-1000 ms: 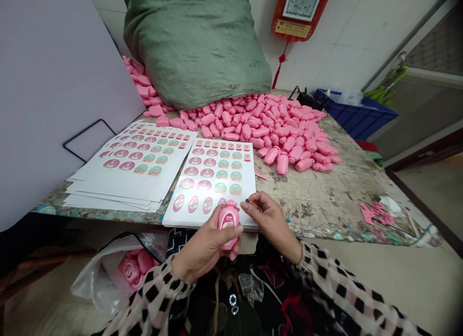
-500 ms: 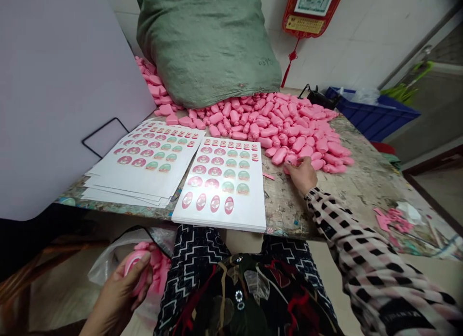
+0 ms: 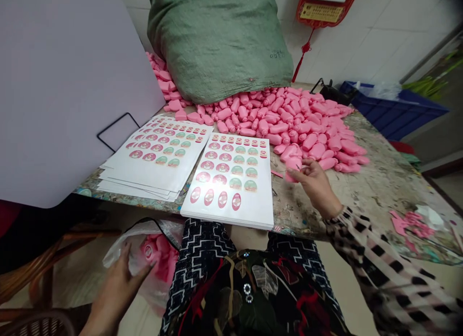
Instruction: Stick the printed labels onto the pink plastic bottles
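My right hand (image 3: 318, 185) pinches a pink plastic bottle (image 3: 292, 170) just above the table, at the near edge of a heap of pink bottles (image 3: 278, 115). Down at the left, my left hand (image 3: 119, 285) is spread with its fingers apart over an open clear plastic bag (image 3: 117, 246). Inside the bag lie several pink pieces, one of them a pink bottle with an oval label (image 3: 149, 251). A stack of sticker sheets (image 3: 227, 213) with pink and green labels lies between my hands at the table's front edge.
More sticker sheets (image 3: 144, 179) are fanned out at the left beside a grey panel (image 3: 72, 94). A big green sack (image 3: 220, 41) rests behind the heap. Pink scraps (image 3: 412, 225) lie at the right, and a blue crate (image 3: 398, 111) stands beyond the table.
My left hand has opened and let go of the labelled pink bottle, which now lies in the bag. My right hand has drawn a pink bottle from the heap's edge. The view has shifted slightly.
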The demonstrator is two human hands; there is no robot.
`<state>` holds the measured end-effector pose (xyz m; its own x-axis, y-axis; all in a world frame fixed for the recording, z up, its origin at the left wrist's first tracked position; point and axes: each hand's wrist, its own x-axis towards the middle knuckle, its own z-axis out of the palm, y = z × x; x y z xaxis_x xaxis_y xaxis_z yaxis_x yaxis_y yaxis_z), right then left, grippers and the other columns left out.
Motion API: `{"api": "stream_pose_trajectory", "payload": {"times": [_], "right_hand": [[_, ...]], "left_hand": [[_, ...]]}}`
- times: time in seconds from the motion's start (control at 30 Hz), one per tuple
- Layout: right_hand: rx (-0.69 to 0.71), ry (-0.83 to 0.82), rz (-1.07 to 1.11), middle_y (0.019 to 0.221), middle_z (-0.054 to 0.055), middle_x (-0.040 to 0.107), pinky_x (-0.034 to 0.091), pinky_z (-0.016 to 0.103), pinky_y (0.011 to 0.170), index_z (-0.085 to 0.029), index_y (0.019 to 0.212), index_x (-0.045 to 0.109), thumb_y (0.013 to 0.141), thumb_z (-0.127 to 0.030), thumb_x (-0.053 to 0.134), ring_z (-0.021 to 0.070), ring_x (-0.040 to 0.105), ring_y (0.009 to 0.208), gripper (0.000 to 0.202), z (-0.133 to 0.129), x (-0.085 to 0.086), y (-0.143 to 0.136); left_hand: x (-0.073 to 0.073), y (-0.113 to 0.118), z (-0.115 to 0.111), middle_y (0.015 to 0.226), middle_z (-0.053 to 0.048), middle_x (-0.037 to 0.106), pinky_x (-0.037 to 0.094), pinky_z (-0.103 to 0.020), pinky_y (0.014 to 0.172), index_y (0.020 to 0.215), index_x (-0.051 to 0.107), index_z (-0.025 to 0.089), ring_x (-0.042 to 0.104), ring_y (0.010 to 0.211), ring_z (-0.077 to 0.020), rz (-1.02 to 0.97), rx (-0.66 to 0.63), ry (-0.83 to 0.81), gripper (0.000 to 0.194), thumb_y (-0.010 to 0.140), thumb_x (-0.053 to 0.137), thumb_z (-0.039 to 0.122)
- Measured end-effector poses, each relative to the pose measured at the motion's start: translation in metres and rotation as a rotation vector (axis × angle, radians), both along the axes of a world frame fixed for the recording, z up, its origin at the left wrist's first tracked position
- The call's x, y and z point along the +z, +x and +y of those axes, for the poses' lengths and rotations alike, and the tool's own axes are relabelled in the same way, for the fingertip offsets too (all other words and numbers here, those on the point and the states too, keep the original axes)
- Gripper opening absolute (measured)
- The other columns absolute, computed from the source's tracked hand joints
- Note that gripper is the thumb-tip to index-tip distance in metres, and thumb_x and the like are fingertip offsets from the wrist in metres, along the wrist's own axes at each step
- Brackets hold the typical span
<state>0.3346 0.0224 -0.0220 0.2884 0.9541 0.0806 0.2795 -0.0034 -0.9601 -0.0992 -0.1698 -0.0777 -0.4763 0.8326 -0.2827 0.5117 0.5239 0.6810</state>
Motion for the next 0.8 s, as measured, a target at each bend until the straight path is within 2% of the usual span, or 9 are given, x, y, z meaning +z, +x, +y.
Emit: {"api": "stream_pose_trajectory", "payload": {"times": [0.03,0.1,0.17,0.27,0.37,0.5,0.57,0.63,0.8], "right_hand": [[0.084,-0.014,0.081,0.076,-0.001,0.057,0.043,0.027,0.059,-0.019,0.104,0.050,0.063,-0.039,0.071,0.0126,0.052,0.064,0.050,-0.010,0.005,-0.009],[0.239,-0.066,0.226,0.087,0.002,0.060,0.045,0.028,0.063,-0.020,0.103,0.052,0.064,-0.036,0.071,0.0138,0.055,0.072,0.046,-0.031,0.013,-0.031],[0.345,-0.158,0.347,0.091,0.003,0.062,0.046,0.029,0.067,-0.020,0.102,0.052,0.066,-0.034,0.070,0.0146,0.057,0.077,0.043,-0.051,0.020,-0.054],[0.447,-0.260,0.409,0.086,0.001,0.061,0.045,0.027,0.067,-0.021,0.101,0.053,0.068,-0.035,0.069,0.0136,0.056,0.076,0.039,-0.078,0.029,-0.088],[0.540,-0.291,0.428,0.083,-0.001,0.058,0.045,0.027,0.069,-0.022,0.101,0.054,0.070,-0.034,0.066,0.0136,0.056,0.077,0.035,-0.101,0.036,-0.114],[0.692,-0.254,0.401,0.088,-0.001,0.058,0.045,0.028,0.075,-0.023,0.100,0.054,0.073,-0.036,0.064,0.0132,0.055,0.082,0.031,-0.114,0.036,-0.121],[0.699,-0.253,0.261,0.087,-0.001,0.057,0.045,0.027,0.072,-0.025,0.106,0.053,0.076,-0.040,0.062,0.0128,0.055,0.077,0.035,-0.110,0.033,-0.111],[0.624,-0.225,-0.004,0.085,-0.001,0.057,0.044,0.027,0.068,-0.026,0.109,0.055,0.081,-0.044,0.055,0.0133,0.054,0.072,0.033,-0.099,0.028,-0.098],[0.463,-0.034,-0.662,0.091,0.002,0.058,0.038,0.027,0.072,-0.026,0.097,0.063,0.089,-0.035,0.042,0.0162,0.055,0.083,0.024,-0.072,0.018,-0.083]], "left_hand": [[0.011,0.005,0.005,0.084,-0.007,0.062,0.048,-0.042,0.068,0.108,0.056,0.020,0.057,0.063,-0.0223,0.111,-0.035,0.004,0.053,0.064,0.065,0.049],[0.035,0.024,0.014,0.097,-0.008,0.064,0.045,-0.042,0.080,0.102,0.062,0.022,0.060,0.081,-0.0261,0.085,-0.096,0.062,0.043,0.069,0.061,0.050],[0.060,0.055,0.025,0.104,-0.006,0.065,0.044,-0.037,0.087,0.101,0.065,0.023,0.058,0.094,-0.0253,-0.119,-0.143,0.159,0.038,0.071,0.061,0.046],[0.083,0.108,0.042,0.105,-0.007,0.065,0.048,-0.034,0.080,0.115,0.058,0.022,0.062,0.083,-0.0202,-0.564,-0.189,0.140,0.046,0.075,0.061,0.043],[0.086,0.151,0.057,0.125,-0.008,0.054,0.045,-0.035,0.087,0.128,0.046,0.025,0.058,0.099,-0.0196,-1.027,-0.289,0.174,0.051,0.080,0.057,0.039],[0.077,0.176,0.066,0.116,-0.007,0.058,0.042,-0.029,0.088,0.113,0.055,0.021,0.055,0.099,-0.0156,-1.204,-0.324,0.199,0.032,0.084,0.054,0.034],[0.075,0.174,0.069,0.110,-0.006,0.060,0.046,-0.028,0.079,0.109,0.055,0.021,0.058,0.086,-0.0140,-1.159,-0.309,0.187,0.029,0.083,0.054,0.035],[0.076,0.164,0.072,0.104,-0.004,0.061,0.046,-0.028,0.070,0.108,0.052,0.022,0.057,0.075,-0.0131,-0.979,-0.322,0.193,0.031,0.081,0.056,0.037],[0.078,0.141,0.088,0.091,-0.001,0.062,0.040,-0.031,0.077,0.096,0.058,0.023,0.054,0.085,-0.0180,-0.099,-0.617,0.310,0.018,0.080,0.054,0.032]]}}
